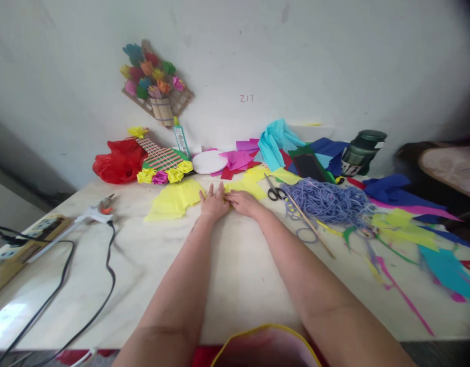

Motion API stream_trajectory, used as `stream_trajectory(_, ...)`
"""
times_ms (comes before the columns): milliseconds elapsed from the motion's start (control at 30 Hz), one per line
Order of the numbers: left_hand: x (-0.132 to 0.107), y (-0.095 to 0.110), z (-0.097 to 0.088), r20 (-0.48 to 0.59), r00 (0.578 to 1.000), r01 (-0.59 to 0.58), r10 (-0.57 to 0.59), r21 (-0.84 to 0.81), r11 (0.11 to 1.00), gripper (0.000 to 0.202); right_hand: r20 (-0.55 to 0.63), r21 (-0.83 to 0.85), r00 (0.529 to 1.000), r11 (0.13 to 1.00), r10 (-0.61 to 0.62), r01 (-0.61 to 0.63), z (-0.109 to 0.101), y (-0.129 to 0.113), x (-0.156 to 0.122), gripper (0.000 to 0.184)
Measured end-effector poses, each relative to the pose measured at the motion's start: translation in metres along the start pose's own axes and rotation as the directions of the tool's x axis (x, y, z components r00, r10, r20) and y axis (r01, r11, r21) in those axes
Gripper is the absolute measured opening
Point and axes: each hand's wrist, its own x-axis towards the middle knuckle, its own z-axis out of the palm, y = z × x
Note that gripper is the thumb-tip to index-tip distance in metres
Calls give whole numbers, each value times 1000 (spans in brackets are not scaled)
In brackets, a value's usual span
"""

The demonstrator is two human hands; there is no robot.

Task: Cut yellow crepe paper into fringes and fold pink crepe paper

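Note:
Both of my hands rest on the table at the near edge of some thin yellow paper. My left hand (214,202) lies palm down with its fingers apart, touching a creased yellow sheet (172,200) that spreads out to its left. Beside it, my right hand (244,203) lies low and flat, its stretched fingers pointing left and meeting the left hand. More yellow paper (253,184) shows behind the right hand. Black-handled scissors (276,192) lie just to the right of that hand. What is under the palms is hidden.
A purple-blue yarn heap (326,200) and a thin stick (311,227) lie right, among paper scraps. Behind are a phone (309,168), a dark green bottle (362,153), a white disc (209,161) and a flowered stick craft (162,158). A glue gun (95,214) and power strip (32,239) sit left.

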Motion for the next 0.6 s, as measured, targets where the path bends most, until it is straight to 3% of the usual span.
stream_trajectory(167,-1,-2,-1,-5,1000,-19,18,-37,999,60,77,-79,997,997,13,-7,-4,0,-2,36)
stream_trajectory(333,-3,0,-4,-185,974,110,-127,-101,989,50,56,-45,997,998,51,-49,1,6,-1,34)
stream_trajectory(433,-1,2,-3,-212,961,158,-177,-102,982,37,48,-6,996,997,77,-77,3,8,-2,33)
stream_trajectory(600,3,6,-3,-212,941,233,-263,-157,960,33,39,53,997,996,67,-69,2,8,-2,33)
